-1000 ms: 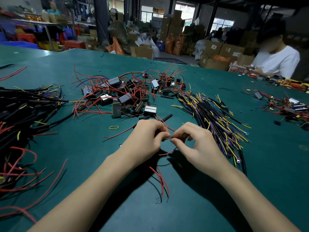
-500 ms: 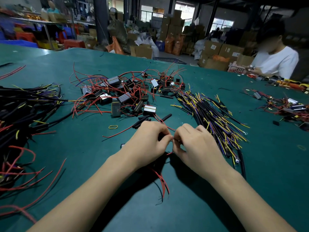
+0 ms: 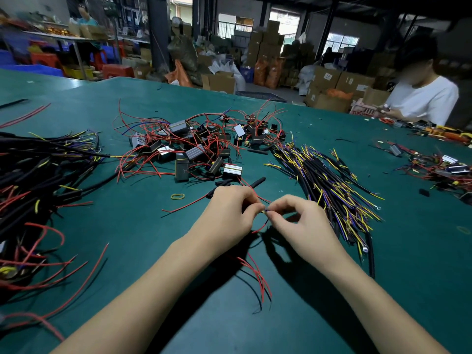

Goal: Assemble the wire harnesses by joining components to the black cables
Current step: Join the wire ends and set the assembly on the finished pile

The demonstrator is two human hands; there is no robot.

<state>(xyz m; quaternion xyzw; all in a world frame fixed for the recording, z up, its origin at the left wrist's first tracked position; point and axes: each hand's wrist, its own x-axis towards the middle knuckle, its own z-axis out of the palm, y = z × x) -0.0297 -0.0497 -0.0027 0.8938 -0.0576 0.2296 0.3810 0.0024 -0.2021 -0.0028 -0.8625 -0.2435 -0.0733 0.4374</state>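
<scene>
I hold both hands together over the near centre of the green surface point(image 3: 383, 290). My left hand point(image 3: 227, 215) has its fingers curled, thumb and forefinger pinching thin wire ends. My right hand point(image 3: 304, 226) pinches the same joint from the right; its other fingers are loosely curled. Between the fingertips sits a short yellow and blue wire tip point(image 3: 265, 212), and a red wire point(image 3: 259, 229) loops below it.

I judge the step in hand to be twisting the stripped ends together. To do it well, I keep both pinches close to the joint, align the bare ends, and roll evenly so no strand splays.

The supply of black cables point(image 3: 329, 190) lies just right of my hands: matte, round sheaths fanning into thin yellow and purple leads. The components point(image 3: 194, 152) lie in a heap farther away: small, ribbed, box-shaped housings tangled in glossy red wire. Finished harnesses point(image 3: 33, 175) are piled at the left edge.
</scene>
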